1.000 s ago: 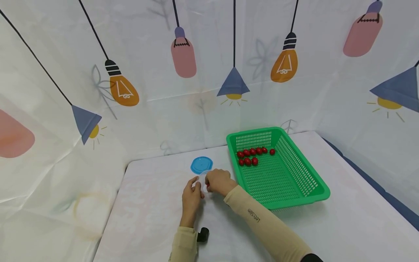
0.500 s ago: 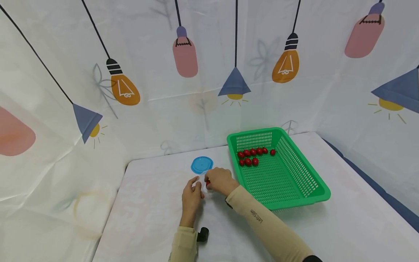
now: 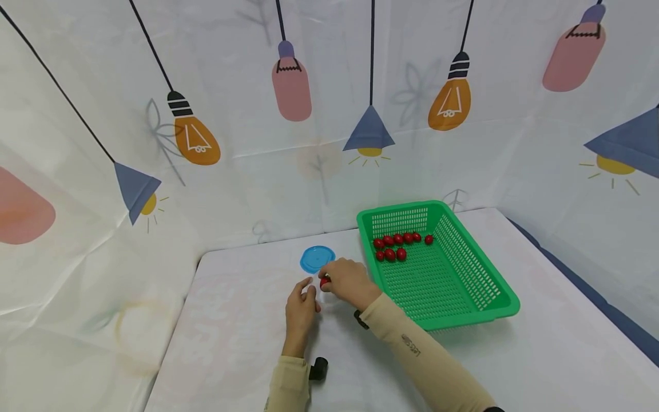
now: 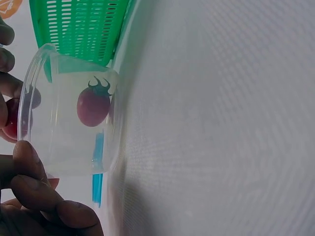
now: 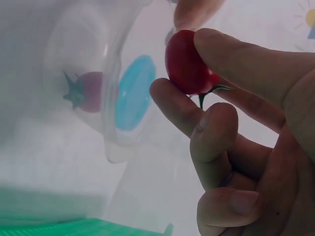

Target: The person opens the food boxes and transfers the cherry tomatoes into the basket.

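My right hand (image 3: 350, 280) pinches a red cherry tomato (image 5: 187, 61) between thumb and fingers, its green stem pointing back toward the palm. Just behind that tomato a small bit of red shows, too hidden to identify. Beside this hand stands a clear plastic container (image 4: 69, 123), with another cherry tomato (image 4: 93, 105) lying inside it. My left hand (image 3: 301, 312) holds the container at its rim, fingertips (image 4: 29, 160) against the edge. From the head view the container is hard to make out between the hands.
A blue round lid (image 3: 317, 259) lies on the white-covered table (image 3: 242, 320) behind the hands. At right stands a green slotted basket (image 3: 437, 292) with several cherry tomatoes (image 3: 390, 255) in its far left part. Behind the table hangs a lamp-printed cloth (image 3: 247, 189).
The right hand has shifted slightly up and away from me, and the cherry tomato in its fingers shows more plainly. My left hand stays nearly still; lid and basket have not moved.
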A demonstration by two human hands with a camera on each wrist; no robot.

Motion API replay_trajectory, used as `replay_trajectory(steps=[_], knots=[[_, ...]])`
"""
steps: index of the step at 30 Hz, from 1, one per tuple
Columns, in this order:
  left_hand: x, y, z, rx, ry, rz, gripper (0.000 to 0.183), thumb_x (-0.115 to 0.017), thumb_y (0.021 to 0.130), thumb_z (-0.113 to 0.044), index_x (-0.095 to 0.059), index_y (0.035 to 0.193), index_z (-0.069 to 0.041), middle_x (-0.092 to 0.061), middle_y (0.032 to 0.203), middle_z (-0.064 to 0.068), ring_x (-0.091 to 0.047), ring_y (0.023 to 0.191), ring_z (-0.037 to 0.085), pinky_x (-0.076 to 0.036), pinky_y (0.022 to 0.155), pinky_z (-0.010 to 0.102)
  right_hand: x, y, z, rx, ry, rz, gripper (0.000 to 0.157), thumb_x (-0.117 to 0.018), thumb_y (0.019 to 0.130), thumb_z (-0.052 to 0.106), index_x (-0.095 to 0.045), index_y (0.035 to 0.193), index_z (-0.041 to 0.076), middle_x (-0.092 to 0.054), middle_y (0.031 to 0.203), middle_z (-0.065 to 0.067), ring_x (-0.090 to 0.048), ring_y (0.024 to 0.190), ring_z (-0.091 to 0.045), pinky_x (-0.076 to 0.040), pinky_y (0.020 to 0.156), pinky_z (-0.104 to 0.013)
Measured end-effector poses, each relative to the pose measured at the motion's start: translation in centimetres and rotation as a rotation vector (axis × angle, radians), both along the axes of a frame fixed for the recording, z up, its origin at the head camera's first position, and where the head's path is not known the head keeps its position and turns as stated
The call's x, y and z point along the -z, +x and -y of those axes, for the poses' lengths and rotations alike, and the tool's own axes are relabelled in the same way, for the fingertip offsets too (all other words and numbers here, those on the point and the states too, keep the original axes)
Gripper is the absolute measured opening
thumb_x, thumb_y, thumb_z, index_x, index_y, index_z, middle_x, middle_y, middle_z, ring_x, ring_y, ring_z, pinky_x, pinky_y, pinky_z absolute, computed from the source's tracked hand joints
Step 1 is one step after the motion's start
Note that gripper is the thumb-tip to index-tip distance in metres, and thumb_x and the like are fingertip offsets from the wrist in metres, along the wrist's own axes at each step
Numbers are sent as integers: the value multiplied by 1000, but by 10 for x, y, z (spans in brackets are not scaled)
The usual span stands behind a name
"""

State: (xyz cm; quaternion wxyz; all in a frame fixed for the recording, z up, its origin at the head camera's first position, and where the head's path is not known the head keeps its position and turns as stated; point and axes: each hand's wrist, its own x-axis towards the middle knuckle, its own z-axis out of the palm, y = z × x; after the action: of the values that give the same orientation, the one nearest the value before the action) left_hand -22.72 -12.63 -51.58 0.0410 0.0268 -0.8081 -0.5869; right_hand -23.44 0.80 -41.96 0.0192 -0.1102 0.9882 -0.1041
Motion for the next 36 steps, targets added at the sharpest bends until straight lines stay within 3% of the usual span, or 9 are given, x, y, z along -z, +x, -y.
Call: replay_trajectory(steps=[9, 15, 22, 30, 36], knots=[[-1, 0, -1, 3, -2, -17, 36, -52, 104, -16, -61, 136, -3, -53, 53, -1, -48, 52, 15, -40, 59, 33, -11, 2, -7, 20, -88, -17, 27, -78, 90, 31, -77, 115, 20, -74, 94, -1, -61, 72, -16, -52, 59, -30], [-3, 1, -1, -6, -9, -6, 36, -53, 103, -16, -62, 135, -4, -53, 53, 0, -49, 52, 15, -40, 58, 33, -13, 1, -11, 32, -98, -40, 26, -78, 91, 32, -78, 115, 22, -75, 102, -2, -64, 78, -17, -54, 61, -32], [-3, 0, -2, -15, -1, 31, 36, -53, 103, -18, -62, 136, -5, -55, 55, 1, -49, 53, 16, -39, 58, 31, -21, 0, -19, 54, -120, -52, 29, -77, 91, 34, -77, 118, 23, -75, 100, -1, -65, 82, -19, -54, 57, -31], [-3, 0, -2, -12, 0, 46, 37, -52, 104, -19, -60, 137, -6, -55, 57, 2, -50, 55, 16, -41, 61, 32, -29, 0, -33, 71, -176, -97, 28, -77, 90, 34, -77, 116, 23, -74, 90, 1, -58, 64, -13, -47, 48, -27], [-2, -1, -2, -18, -2, 41, 36, -53, 104, -18, -61, 137, -6, -55, 56, 1, -50, 54, 16, -41, 60, 32, -31, -2, -43, 101, -198, -94, 35, -75, 92, 36, -73, 124, 23, -75, 99, 1, -59, 67, -12, -46, 49, -25]])
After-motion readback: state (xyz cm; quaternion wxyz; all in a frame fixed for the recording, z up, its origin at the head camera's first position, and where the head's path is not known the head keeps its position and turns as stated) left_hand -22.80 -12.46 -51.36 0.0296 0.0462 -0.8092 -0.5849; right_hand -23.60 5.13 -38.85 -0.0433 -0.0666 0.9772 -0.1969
